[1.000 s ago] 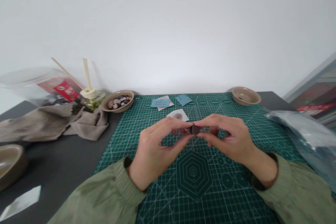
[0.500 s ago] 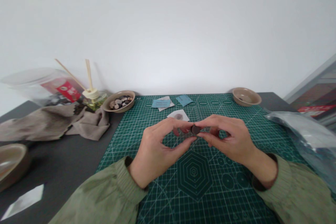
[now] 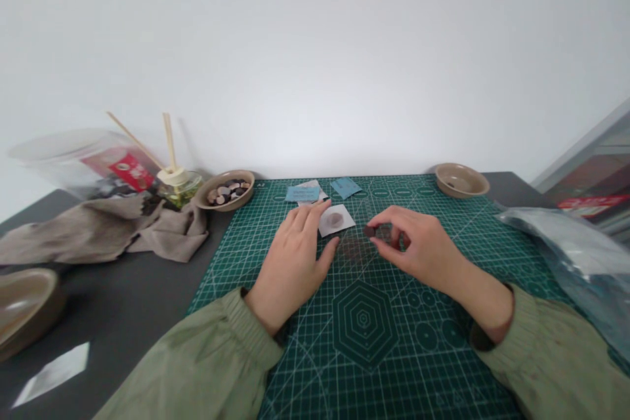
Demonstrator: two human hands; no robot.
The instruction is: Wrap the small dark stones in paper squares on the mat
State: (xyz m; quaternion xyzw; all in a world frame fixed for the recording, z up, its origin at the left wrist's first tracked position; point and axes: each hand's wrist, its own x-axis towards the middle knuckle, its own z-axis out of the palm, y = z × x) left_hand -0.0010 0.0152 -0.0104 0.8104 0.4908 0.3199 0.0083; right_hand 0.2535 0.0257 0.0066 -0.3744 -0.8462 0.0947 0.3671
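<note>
On the green gridded mat (image 3: 364, 341), printed with a pale hexagon and circles, both hands work near a white paper square (image 3: 336, 219) that bears a round, dull-pink patch. The left hand (image 3: 295, 256) lies flat, fingers together and extended, its fingertips touching the square's left edge. The right hand (image 3: 418, 249) pinches a small, dark, round disc (image 3: 369, 231) between thumb and forefinger, held just above the mat and just right of the square; the remaining fingers curl loosely. Olive ribbed sleeves (image 3: 207, 367) cover both forearms. Beyond the square lie two blue paper slips (image 3: 301, 193). At the mat's far-left corner a shallow tan bowl (image 3: 225, 189) holds mixed brown, cream and dark discs; a matching bowl (image 3: 461, 180) sits at the far-right corner. On the dark table (image 3: 123, 302) to the left lie a crumpled taupe cloth (image 3: 98, 233) and a glass reed diffuser (image 3: 176, 182). A clear plastic bag (image 3: 571, 243) lies at right.
</note>
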